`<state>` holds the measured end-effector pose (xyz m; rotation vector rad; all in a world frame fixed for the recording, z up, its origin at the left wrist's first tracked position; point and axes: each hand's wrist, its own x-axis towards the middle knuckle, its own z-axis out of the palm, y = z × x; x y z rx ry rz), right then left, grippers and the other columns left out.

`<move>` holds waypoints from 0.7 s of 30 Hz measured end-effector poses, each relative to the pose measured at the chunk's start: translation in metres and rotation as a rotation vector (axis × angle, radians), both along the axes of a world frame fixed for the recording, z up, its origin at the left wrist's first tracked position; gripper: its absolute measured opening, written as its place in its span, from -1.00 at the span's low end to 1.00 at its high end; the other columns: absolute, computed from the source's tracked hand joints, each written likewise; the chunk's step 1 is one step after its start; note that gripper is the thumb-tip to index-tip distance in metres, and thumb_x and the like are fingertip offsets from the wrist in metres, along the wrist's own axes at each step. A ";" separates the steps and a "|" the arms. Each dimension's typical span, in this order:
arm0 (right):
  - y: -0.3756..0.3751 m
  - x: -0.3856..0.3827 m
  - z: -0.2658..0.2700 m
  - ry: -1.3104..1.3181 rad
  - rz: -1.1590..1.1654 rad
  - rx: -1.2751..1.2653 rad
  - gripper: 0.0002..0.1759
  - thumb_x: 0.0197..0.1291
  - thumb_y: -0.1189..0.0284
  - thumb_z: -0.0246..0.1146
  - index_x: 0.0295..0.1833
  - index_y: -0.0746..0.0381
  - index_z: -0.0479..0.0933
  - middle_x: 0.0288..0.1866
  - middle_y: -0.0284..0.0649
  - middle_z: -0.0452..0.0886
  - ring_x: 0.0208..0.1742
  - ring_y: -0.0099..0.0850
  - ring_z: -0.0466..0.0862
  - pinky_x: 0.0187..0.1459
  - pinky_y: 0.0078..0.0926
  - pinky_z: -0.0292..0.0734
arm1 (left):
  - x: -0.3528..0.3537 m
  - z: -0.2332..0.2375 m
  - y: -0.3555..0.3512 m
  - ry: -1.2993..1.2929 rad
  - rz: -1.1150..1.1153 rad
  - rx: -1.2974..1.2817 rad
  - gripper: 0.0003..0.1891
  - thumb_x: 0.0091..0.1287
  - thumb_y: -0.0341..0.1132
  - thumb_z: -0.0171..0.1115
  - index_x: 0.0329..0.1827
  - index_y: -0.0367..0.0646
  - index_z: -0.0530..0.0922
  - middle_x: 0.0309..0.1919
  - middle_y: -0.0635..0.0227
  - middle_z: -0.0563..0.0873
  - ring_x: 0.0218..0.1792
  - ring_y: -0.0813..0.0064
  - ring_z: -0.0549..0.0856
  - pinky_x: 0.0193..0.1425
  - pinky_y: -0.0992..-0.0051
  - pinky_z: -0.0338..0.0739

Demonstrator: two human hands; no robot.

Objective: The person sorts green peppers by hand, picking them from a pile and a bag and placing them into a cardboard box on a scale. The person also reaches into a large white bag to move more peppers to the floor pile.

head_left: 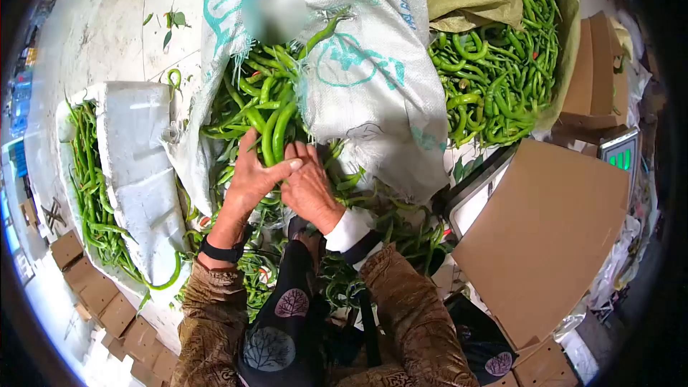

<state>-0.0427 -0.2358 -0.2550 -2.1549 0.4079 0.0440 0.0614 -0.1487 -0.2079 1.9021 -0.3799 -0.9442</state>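
1. The left hand (251, 175) lies against the lower end of the pepper bundle (271, 129). Its fingers (247, 145) lie pressed together along the bundle's left side, and the thumb reaches right to touch the right hand.
2. The right hand (309, 188) closes on the same bundle from the right. Its fingers (304, 152) are curled and pressed together over the pepper ends.
3. The pepper bundle stands roughly upright between both hands, at the mouth of the white woven sack (373, 79). Its tips point away from the person, into the sack opening.
4. The sack's folded edge overhangs the bundle on the right and touches the pile. On the left, the sack's frayed edge lies just beside the foam box (136, 165).
5. The foam box is tilted, with more peppers (89, 186) packed along its outer left edge.
6. Loose peppers (401, 236) cover the ground below the hands, so open room exists only directly above the pile.
7. To the right, a cardboard sheet (545, 236) lies near the right forearm. A scale (622, 152) stands beyond its far edge.
8. A second sack of peppers (502, 72) lies at upper right, well apart from both hands.
9. A dark wristband (222, 251) sits on the left wrist.
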 end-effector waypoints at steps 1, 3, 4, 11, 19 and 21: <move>0.004 0.000 0.000 -0.012 0.016 0.009 -0.43 -0.14 0.55 0.29 0.09 0.44 0.39 0.12 0.12 0.36 0.19 0.07 0.31 0.21 0.03 0.29 | 0.003 0.000 -0.002 -0.105 -0.122 0.015 -0.25 0.16 -0.17 0.45 0.36 -0.34 0.36 0.18 0.18 0.56 0.20 0.41 0.50 0.39 0.43 0.28; 0.010 -0.002 0.002 -0.011 -0.001 0.025 -0.37 -0.10 0.48 0.36 0.13 0.50 0.39 0.23 0.18 0.32 0.26 0.12 0.30 0.29 -0.03 0.28 | 0.006 -0.008 -0.006 -0.013 -0.024 -0.086 -0.36 0.16 -0.25 0.43 0.29 -0.33 0.45 0.08 0.26 0.63 0.07 0.47 0.57 0.28 0.45 0.40; 0.010 -0.002 0.000 -0.014 -0.006 0.026 -0.37 -0.10 0.48 0.36 0.13 0.50 0.39 0.23 0.18 0.32 0.26 0.12 0.30 0.29 -0.03 0.28 | 0.010 -0.011 -0.008 -0.035 0.023 -0.001 -0.40 0.14 -0.26 0.44 0.22 -0.32 0.49 0.00 0.27 0.67 -0.02 0.46 0.62 0.18 0.46 0.46; -0.047 -0.031 0.019 -0.040 -0.224 0.382 -0.63 0.15 0.37 0.36 0.07 0.23 0.59 0.16 -0.01 0.61 0.16 -0.15 0.64 0.16 -0.30 0.54 | 0.005 -0.007 0.008 0.106 0.158 -0.108 -0.61 0.12 -0.50 0.23 0.07 -0.32 0.60 -0.20 0.40 0.69 -0.22 0.59 0.62 -0.09 0.61 0.48; -0.165 -0.073 -0.015 -0.040 -0.720 0.411 -0.63 0.28 0.30 0.24 0.10 0.31 0.55 0.02 -0.13 0.58 -0.04 -0.52 0.57 -0.03 -0.52 0.51 | 0.013 0.100 0.045 0.094 0.331 -0.262 -0.46 0.06 -0.45 0.26 0.18 -0.34 0.46 -0.10 0.22 0.68 -0.23 0.44 0.70 -0.14 0.45 0.64; -0.173 -0.070 0.014 -0.048 -0.732 0.525 -0.62 0.28 0.30 0.26 0.11 0.31 0.56 0.02 -0.15 0.62 -0.08 -0.54 0.59 -0.07 -0.59 0.50 | 0.027 0.098 0.056 0.280 0.520 -0.327 -0.47 0.10 -0.40 0.30 0.18 -0.31 0.43 -0.14 0.21 0.66 -0.21 0.36 0.70 -0.09 0.39 0.65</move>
